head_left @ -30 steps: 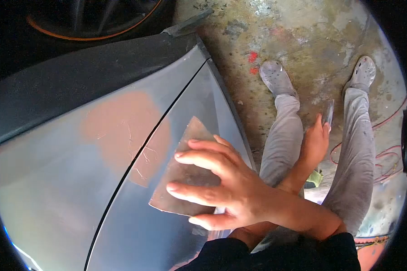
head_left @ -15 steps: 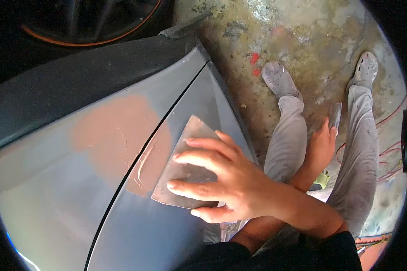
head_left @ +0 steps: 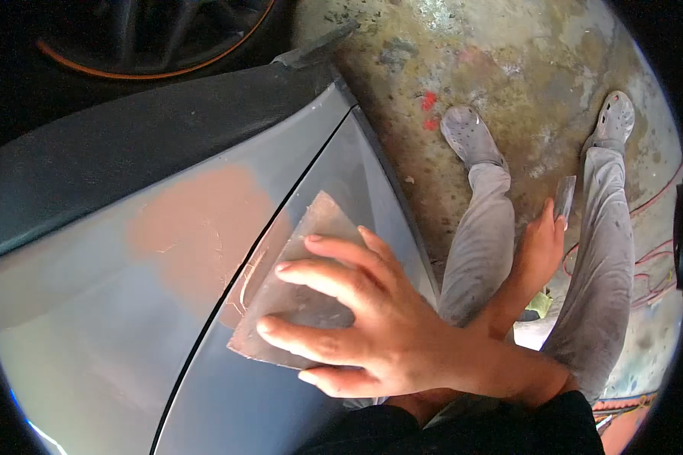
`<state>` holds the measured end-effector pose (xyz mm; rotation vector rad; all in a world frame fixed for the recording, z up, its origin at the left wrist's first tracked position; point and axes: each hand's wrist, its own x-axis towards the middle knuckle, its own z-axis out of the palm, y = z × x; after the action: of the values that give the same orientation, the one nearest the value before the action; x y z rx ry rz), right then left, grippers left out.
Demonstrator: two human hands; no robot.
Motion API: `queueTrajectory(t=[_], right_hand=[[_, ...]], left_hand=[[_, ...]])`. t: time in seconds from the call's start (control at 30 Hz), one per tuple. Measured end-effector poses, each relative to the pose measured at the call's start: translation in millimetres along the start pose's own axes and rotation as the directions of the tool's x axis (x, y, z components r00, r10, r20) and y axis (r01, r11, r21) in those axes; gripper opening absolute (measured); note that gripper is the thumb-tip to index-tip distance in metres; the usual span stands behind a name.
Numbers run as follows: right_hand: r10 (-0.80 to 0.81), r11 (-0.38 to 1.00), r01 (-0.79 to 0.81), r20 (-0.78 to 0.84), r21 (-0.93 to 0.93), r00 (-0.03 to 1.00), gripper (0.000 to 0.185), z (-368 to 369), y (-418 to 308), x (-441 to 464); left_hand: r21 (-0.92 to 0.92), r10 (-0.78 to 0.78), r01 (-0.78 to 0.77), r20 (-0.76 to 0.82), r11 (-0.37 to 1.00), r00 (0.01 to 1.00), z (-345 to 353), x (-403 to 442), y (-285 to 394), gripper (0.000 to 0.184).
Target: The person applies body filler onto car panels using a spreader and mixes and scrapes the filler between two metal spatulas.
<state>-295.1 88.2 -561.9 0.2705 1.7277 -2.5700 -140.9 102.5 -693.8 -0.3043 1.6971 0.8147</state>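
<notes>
My right hand (head_left: 372, 318) holds a flat, greyish spreader (head_left: 300, 299) against the car panel (head_left: 235, 394), fingers splayed across its face. Its lower left edge lies over pinkish body filler (head_left: 197, 227), which spans both sides of a dark panel gap (head_left: 228, 292). Thin raised ridges mark the filler near that gap. Crossed beneath the right forearm, my left arm reaches out to the right. My left hand (head_left: 540, 246) is closed on a flat, shiny scraper (head_left: 564, 199), held between the legs; part of the scraper is hidden by the fingers.
A wheel with an orange rim edge (head_left: 121, 75) and black trim (head_left: 152, 129) are at the upper left. My feet in grey clogs (head_left: 470, 135) stand on the stained concrete floor (head_left: 539, 53). A red hose or cable (head_left: 653, 258) lies at the right.
My right hand has moved a little left and down with the spreader, which now covers more of the filler beside the gap. My left hand stays nearly in place.
</notes>
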Motion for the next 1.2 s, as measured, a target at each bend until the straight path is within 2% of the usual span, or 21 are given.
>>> queueTrajectory(t=[0.37, 0.67, 0.77, 0.87, 1.07, 1.2], right_hand=[[0.015, 0.999, -0.015, -0.013, 0.047, 1.000, 0.061, 15, -3, 8], [-0.022, 1.000, 0.022, -0.023, 0.012, 0.999, 0.059, 19, 6, 7], [-0.046, 0.999, 0.048, 0.071, -0.022, 0.996, 0.063, 11, 11, -3], [-0.032, 0.999, 0.033, 0.099, -0.013, 0.995, 0.062, -3, 13, -10], [-0.041, 0.997, 0.042, -0.011, 0.070, 0.999, 0.062, 4, 18, 2], [-0.019, 0.997, 0.021, -0.030, 0.074, 0.999, 0.064, 6, 15, 10]], left_hand=[[0.017, -0.010, 0.010, 0.003, 1.000, 1.000, -3, 0, 2, 0.049], [0.020, -0.015, 0.015, 0.003, 1.000, 1.000, -4, -3, 2, 0.050], [0.020, -0.015, 0.015, 0.003, 1.000, 1.000, -4, -3, 3, 0.050], [0.024, -0.013, 0.013, 0.005, 1.000, 1.000, -4, -4, 4, 0.050], [0.018, -0.010, 0.010, 0.008, 1.000, 1.000, -3, -3, 3, 0.051], [0.025, -0.015, 0.015, 0.002, 1.000, 1.000, -5, -6, 4, 0.051]])
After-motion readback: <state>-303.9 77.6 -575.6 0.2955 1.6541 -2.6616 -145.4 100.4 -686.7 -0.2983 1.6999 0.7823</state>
